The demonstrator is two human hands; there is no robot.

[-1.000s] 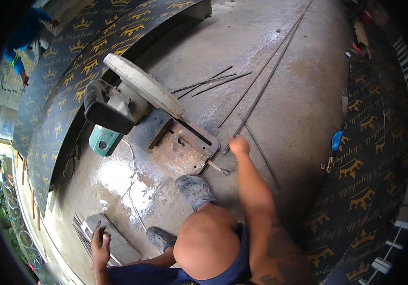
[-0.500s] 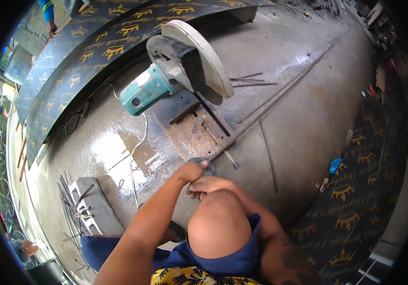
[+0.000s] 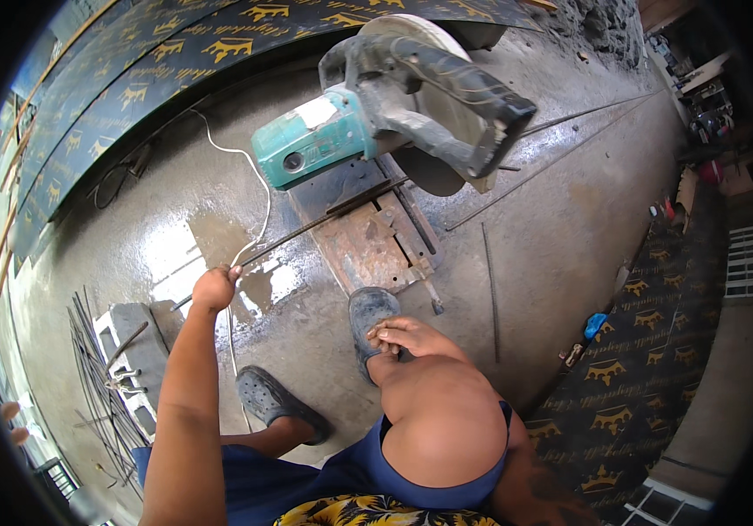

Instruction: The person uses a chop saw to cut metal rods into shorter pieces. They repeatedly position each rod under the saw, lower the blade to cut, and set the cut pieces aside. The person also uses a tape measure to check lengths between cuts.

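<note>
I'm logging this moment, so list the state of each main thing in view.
Left hand, closed around the rod
Right hand, curled; contents unclear
Rod, held across the saw base
Saw base, rust-stained
Cut-off saw, standing; running or not, can't tell
White cable, slack
Floor, wet-looking in patches
Clogs, both worn
Blue wrapper, looks crumpled

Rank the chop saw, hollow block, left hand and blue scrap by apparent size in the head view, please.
Largest to smallest:
chop saw
hollow block
left hand
blue scrap
</note>
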